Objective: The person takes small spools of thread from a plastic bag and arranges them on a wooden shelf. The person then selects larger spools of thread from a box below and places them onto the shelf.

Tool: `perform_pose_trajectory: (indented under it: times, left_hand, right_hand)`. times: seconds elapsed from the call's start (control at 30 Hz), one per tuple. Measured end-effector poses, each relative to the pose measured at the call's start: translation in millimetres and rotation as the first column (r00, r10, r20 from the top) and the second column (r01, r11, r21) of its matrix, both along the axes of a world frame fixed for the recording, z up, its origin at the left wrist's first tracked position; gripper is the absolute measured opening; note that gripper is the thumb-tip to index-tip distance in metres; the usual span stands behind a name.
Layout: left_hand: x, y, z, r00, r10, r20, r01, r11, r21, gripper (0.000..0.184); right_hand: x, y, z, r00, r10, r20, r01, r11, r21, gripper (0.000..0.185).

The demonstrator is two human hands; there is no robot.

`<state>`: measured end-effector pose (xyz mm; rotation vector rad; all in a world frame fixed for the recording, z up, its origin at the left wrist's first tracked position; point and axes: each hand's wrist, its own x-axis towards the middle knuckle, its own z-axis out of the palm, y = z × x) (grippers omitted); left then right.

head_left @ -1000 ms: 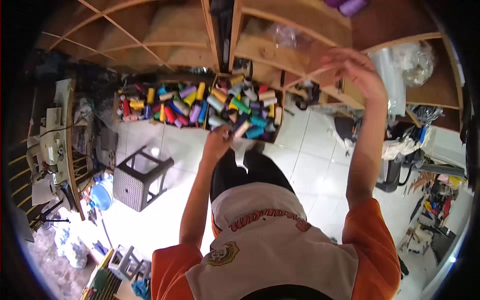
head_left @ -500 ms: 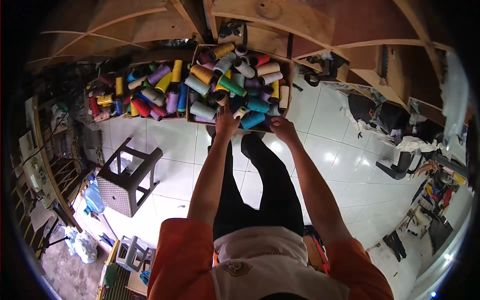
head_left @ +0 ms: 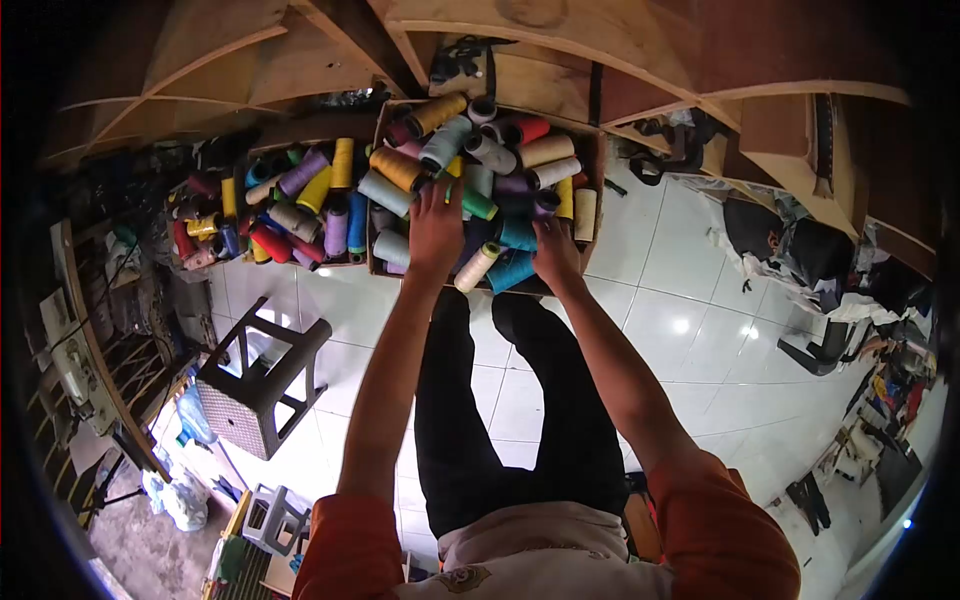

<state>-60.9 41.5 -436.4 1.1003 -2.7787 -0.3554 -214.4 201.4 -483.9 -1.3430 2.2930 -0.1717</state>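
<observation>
Cones of coloured thread fill an open box (head_left: 598, 215) in front of me. My left hand (head_left: 437, 225) reaches over the box's middle, its fingers bent on the cones beside a green cone (head_left: 478, 203); what they grip, if anything, is hidden. At the box's near right part my right hand (head_left: 554, 250) touches the cones by a teal cone (head_left: 517, 232), its fingertips partly hidden among them. Between the hands a cream cone (head_left: 477, 267) lies tilted at the near edge.
A second box of thread cones (head_left: 307, 222) adjoins on the left. Wooden shelving (head_left: 560, 45) overhangs the far side. A dark stool (head_left: 262, 380) lies tipped on the tiled floor at left. Black bags and cloth (head_left: 785, 245) are at right.
My right hand came down from the shelves to the box, then moved in over the cones. My left hand moved further into the box. The view has shifted with my head.
</observation>
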Motion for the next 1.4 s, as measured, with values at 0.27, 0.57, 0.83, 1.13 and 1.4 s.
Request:
perform_pose_trajectory:
  times: [0.27,0.57,0.83,1.13,1.4]
  left_hand:
    - [-21,-23,-20,0.844,-0.361,0.397,0.431,0.896,-0.104,0.065]
    - [11,-23,122,0.881,0.411,-0.233,-0.199,0.770,0.606,0.037]
    - [38,30,291,0.318,0.944,-0.088,0.506,-0.090,0.858,0.027]
    - [10,31,534,0.340,0.615,-0.712,0.524,0.504,0.686,0.030]
    - [-2,32,595,0.261,0.470,-0.843,0.606,0.599,0.522,0.028]
  right_hand:
    - [-12,25,29,0.984,-0.120,0.129,0.133,0.987,-0.092,0.060]
    - [-52,66,158,0.825,-0.426,0.371,0.497,0.860,-0.118,0.048]
    - [-42,35,393,0.600,-0.200,0.774,0.680,0.638,-0.362,0.046]
    - [7,14,628,0.692,0.150,0.706,0.593,0.439,-0.675,0.048]
    - [25,6,701,0.592,0.287,0.753,0.669,0.346,-0.658,0.048]
